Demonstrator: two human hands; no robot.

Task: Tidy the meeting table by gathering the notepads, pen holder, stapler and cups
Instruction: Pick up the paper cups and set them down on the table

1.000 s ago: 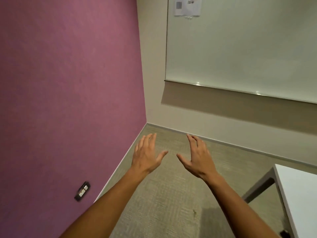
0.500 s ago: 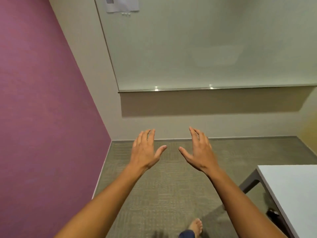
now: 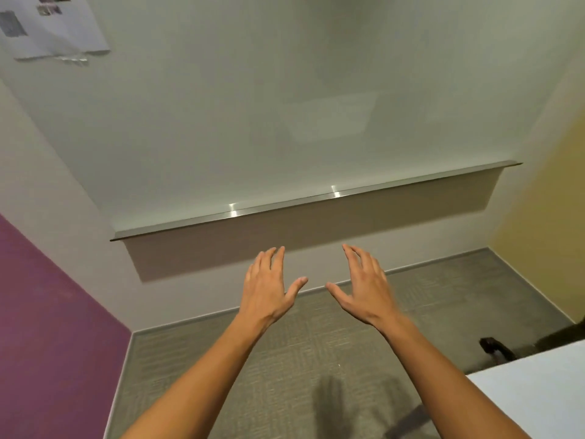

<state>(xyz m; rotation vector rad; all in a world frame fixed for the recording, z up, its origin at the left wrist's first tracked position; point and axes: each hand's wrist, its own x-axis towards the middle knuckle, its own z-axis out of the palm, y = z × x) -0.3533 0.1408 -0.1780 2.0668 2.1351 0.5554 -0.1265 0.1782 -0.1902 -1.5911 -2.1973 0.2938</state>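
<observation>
The left hand (image 3: 267,288) and right hand (image 3: 364,286) reach forward, palms down, fingers spread, holding nothing, above the carpet (image 3: 285,359); a table (image 3: 538,394) corner shows at lower right.

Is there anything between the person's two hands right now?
No. In the head view the gap between the left hand and right hand is bare; only carpet and wall show behind.

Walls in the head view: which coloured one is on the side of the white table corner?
The yellow wall, at right above the white table corner; the purple wall is opposite, at left.
</observation>
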